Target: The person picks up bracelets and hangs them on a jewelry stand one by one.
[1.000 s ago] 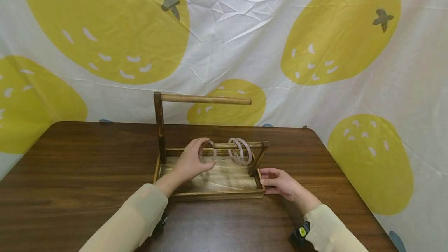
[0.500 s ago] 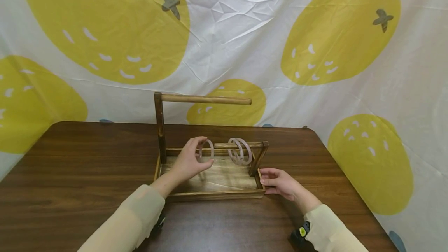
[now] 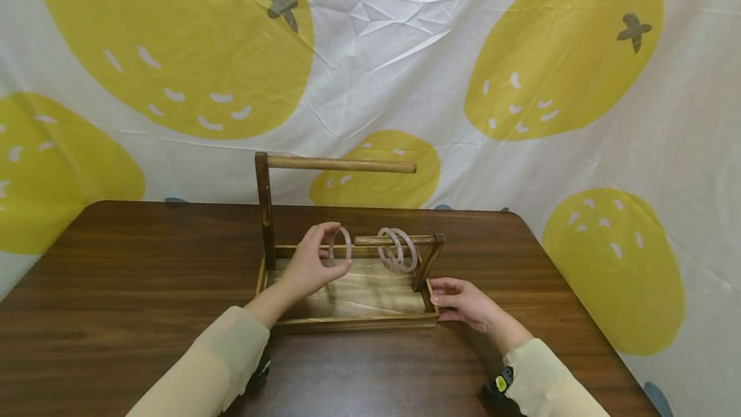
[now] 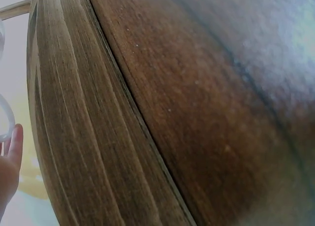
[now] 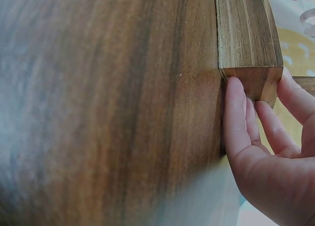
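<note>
My left hand (image 3: pixel 308 264) pinches a pale, translucent bangle (image 3: pixel 348 246) between thumb and fingers over the tray of a wooden bangle stand (image 3: pixel 359 322). The bangle is upright, just left of the free end of the stand's lower bar (image 3: pixel 365 240), with a small gap between them. Other pale bangles (image 3: pixel 398 251) hang near that bar's post. In the left wrist view only part of the held bangle (image 4: pixel 10 122) shows at the left edge. My right hand (image 3: pixel 465 305) rests its fingertips against the stand's right end, and the right wrist view shows its fingers (image 5: pixel 236 113) there.
The stand's upper bar (image 3: pixel 341 164) juts right from a tall post (image 3: pixel 264 211), above and behind my left hand. The short post (image 3: pixel 429 262) carries the lower bar. A brown wooden table (image 3: pixel 145 288) lies beneath, with a lemon-print cloth (image 3: pixel 370 50) behind it.
My left hand has drawn the bangle slightly left, away from the lower bar's free end, where it overlapped the tip a second ago. The right hand and stand have stayed put.
</note>
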A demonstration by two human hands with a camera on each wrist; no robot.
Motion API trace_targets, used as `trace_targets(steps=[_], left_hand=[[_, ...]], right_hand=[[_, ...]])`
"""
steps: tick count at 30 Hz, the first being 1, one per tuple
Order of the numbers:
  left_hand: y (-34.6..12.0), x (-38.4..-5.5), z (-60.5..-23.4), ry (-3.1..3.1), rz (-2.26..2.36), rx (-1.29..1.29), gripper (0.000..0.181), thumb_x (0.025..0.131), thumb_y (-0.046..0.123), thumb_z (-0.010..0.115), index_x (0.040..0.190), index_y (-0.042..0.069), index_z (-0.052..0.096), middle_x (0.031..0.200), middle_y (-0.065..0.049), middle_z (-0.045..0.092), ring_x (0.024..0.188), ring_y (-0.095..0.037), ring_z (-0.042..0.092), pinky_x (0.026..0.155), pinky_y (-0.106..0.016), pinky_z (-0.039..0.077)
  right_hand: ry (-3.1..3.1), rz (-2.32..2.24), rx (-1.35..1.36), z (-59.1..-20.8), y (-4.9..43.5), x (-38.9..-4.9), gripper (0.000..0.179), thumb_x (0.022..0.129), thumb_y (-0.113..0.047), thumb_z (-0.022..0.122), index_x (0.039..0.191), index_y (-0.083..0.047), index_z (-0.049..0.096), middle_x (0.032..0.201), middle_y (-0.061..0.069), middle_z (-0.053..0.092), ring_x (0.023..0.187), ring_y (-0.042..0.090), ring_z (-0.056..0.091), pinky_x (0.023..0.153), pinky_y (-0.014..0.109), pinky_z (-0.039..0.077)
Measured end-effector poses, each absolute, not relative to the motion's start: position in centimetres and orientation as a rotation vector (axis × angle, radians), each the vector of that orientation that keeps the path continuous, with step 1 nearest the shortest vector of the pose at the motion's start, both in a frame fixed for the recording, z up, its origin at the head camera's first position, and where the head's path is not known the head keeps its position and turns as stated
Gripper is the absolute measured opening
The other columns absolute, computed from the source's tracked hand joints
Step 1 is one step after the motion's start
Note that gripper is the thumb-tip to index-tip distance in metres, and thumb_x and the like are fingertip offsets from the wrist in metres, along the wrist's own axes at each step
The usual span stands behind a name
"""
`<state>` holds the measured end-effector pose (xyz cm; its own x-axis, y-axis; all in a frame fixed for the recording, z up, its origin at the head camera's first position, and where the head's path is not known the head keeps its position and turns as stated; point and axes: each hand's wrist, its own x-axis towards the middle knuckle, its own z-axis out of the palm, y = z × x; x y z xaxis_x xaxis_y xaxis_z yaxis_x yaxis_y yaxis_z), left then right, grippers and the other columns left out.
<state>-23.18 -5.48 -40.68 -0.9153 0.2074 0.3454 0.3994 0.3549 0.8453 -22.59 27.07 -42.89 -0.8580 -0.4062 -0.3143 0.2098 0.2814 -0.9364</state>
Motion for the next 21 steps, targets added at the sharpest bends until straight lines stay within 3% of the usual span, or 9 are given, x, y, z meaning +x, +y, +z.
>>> trace_targets(steps=[8, 21], left_hand=[[-5.53, -23.05, -40.5, -2.386, -1.617, -0.576, 0.062, 0.077, 0.01, 0.074, 0.131, 0.006, 0.044, 0.122, -0.014, 0.049, 0.107, -0.027, 0.052, 0.084, -0.041, 0.053], [-5.28, -22.95, -40.2, -2.34, -1.644, -0.591, 0.062, 0.078, 0.009, 0.074, 0.131, 0.005, 0.044, 0.12, -0.015, 0.049, 0.107, -0.032, 0.051, 0.081, -0.041, 0.054]], right_hand=[[2.064, -1.607, -0.175, -42.89, 27.05, -22.54, 0.062, 0.092, -0.011, 0.057, 0.139, 0.014, 0.026, 0.126, 0.023, 0.049, 0.089, 0.008, 0.059, 0.075, 0.03, 0.054], [2.054, -1.608, -0.192, -42.92, 27.09, -22.5, 0.063, 0.093, -0.012, 0.057, 0.14, 0.014, 0.025, 0.13, 0.03, 0.044, 0.091, 0.008, 0.059, 0.076, 0.03, 0.054]])
